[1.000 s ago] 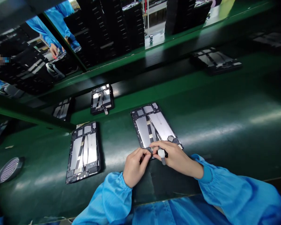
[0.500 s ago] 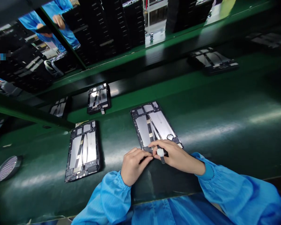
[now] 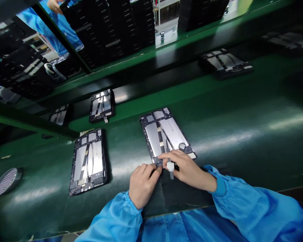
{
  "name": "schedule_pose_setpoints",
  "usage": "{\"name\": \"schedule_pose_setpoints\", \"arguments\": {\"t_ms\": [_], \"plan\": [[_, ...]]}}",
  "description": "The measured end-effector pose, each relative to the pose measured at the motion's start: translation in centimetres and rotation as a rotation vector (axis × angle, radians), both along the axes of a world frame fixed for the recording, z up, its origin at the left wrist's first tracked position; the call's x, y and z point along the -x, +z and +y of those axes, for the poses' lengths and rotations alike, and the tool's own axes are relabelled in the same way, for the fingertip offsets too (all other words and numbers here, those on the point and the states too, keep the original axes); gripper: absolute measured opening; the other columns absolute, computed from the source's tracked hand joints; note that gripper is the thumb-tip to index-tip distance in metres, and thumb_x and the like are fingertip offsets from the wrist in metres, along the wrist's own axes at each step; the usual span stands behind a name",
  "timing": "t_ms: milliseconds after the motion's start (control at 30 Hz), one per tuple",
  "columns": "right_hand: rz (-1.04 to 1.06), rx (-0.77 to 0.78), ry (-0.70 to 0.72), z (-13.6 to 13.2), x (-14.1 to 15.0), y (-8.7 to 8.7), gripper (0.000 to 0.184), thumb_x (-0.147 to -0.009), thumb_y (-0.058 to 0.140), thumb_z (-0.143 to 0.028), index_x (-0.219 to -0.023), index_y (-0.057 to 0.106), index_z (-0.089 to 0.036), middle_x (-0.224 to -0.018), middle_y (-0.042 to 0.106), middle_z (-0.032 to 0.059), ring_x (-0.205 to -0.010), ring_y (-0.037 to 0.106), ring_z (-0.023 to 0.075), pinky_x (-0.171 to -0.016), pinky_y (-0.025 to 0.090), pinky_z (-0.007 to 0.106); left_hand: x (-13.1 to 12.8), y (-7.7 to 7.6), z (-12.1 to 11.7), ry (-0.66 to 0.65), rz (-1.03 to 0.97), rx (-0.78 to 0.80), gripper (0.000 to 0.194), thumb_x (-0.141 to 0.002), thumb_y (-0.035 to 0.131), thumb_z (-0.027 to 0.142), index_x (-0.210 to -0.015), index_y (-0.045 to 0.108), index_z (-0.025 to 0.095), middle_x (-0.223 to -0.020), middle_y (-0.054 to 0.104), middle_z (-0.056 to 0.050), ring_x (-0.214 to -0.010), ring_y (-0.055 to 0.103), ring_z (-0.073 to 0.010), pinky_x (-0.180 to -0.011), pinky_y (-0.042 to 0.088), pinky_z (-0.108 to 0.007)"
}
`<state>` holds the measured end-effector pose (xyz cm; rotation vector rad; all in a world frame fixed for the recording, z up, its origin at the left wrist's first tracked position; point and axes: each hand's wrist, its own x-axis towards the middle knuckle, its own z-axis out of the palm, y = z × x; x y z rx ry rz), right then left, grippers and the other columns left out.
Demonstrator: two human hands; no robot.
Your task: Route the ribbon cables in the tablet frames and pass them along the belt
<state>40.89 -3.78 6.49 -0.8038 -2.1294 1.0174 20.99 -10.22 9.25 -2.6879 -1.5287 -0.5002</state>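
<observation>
Left hand (image 3: 142, 186): thumb and fingers bunched at the near edge of the tablet (image 3: 172, 130), probably steadying it. Right hand (image 3: 188, 168): fingers curled around a white tab (image 3: 170, 166); whether either hand grips cannot be told. The tablet lies on the smooth green desk (image 3: 125, 144), flat silver panels upward, presumably for access. Beyond: straight-sided black stacks (image 3: 113, 28).

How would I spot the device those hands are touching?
Look at the dark-green worktop. There, a bare left hand and right hand touch the near end of a flat, rectangular, black-framed, silver-panelled device. Unlike the similar device to its left, it has hands on it.
</observation>
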Motion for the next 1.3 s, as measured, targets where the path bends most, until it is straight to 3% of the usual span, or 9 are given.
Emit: {"name": "schedule_pose_setpoints", "arguments": {"t_ms": [133, 633, 833, 967, 1033, 1167, 1300], "plan": [[0.006, -0.018, 0.001, 0.0, 0.1, -0.3, 0.043, -0.087, 0.051, -0.001, -0.125, 0.053, -0.020, -0.101, 0.068, 0.0054, -0.096, 0.061, 0.0215, -0.082, 0.047, 0.036, 0.9, 0.0, -0.7, -0.083, 0.082, -0.044, 0.032, -0.099, 0.044, 0.012, -0.129, 0.057, 0.012, -0.112, 0.063, -0.008, -0.091, 0.051, -0.0192, -0.074, 0.039, -0.031], [-0.008, 0.029, 0.008, 0.1, -0.1, 0.0, 0.056, -0.075, 0.044, 0.007, -0.123, 0.054, -0.021, -0.098, 0.067, 0.0055, -0.098, 0.063, 0.0210, -0.085, 0.052, 0.036, 1.9, -1.0, -0.7, -0.107, 0.031, -0.017, 0.034, -0.099, 0.045, 0.011, -0.130, 0.057, 0.018, -0.116, 0.063, -0.006, -0.092, 0.052, -0.0175, -0.079, 0.042, -0.030], [0.026, 0.076, -0.007, 0.3, -0.7, 0.5, 0.038, -0.090, 0.048, -0.007, -0.124, 0.058, -0.020, -0.097, 0.070, 0.0064, -0.095, 0.066, 0.0205, -0.084, 0.054, 0.036, 1.4, -1.3, -0.8, -0.083, 0.071, -0.015, 0.037, -0.099, 0.045, 0.012, -0.134, 0.055, 0.020, -0.113, 0.061, -0.007, -0.090, 0.052, -0.0177, -0.076, 0.043, -0.031], [0.166, 0.218, -0.055, -0.2, -2.5, 1.3, 0.033, -0.100, 0.045, -0.022, -0.130, 0.060, -0.023, -0.079, 0.066, 0.0025, -0.068, 0.064, 0.0132, -0.068, 0.056, 0.027, 1.1, -1.6, -1.0, -0.036, 0.046, 0.023, 0.037, -0.097, 0.050, 0.013, -0.133, 0.055, 0.021, -0.112, 0.059, -0.007, -0.090, 0.053, -0.0182, -0.074, 0.043, -0.031], [0.182, 0.278, -0.067, -0.7, -3.2, 1.3, 0.035, -0.102, 0.043, -0.024, -0.132, 0.060, -0.024, -0.080, 0.064, 0.0024, -0.059, 0.059, 0.0097, -0.061, 0.055, 0.024, 1.0, -1.7, -1.0, -0.023, 0.030, 0.038, 0.037, -0.096, 0.053, 0.014, -0.132, 0.054, 0.021, -0.111, 0.058, -0.007, -0.089, 0.053, -0.0182, -0.073, 0.043, -0.031], [0.182, 0.381, -0.056, -1.6, -3.1, 0.8, 0.029, -0.099, 0.051, -0.024, -0.126, 0.062, -0.021, -0.100, 0.067, 0.0061, -0.065, 0.063, 0.0088, -0.056, 0.055, 0.019, 1.0, -1.8, -1.0, -0.016, 0.018, 0.058, 0.037, -0.096, 0.053, 0.015, -0.132, 0.054, 0.021, -0.112, 0.058, -0.007, -0.088, 0.053, -0.0172, -0.074, 0.044, -0.030], [0.134, 0.305, -0.040, -1.5, -2.6, 0.9, 0.020, -0.096, 0.054, -0.022, -0.109, 0.067, -0.017, -0.094, 0.071, 0.0067, -0.075, 0.068, 0.0131, -0.067, 0.058, 0.023, 0.9, -1.9, -0.9, -0.014, 0.026, 0.051, 0.035, -0.098, 0.049, 0.016, -0.132, 0.055, 0.022, -0.112, 0.059, -0.007, -0.088, 0.054, -0.0159, -0.074, 0.045, -0.029]]}}
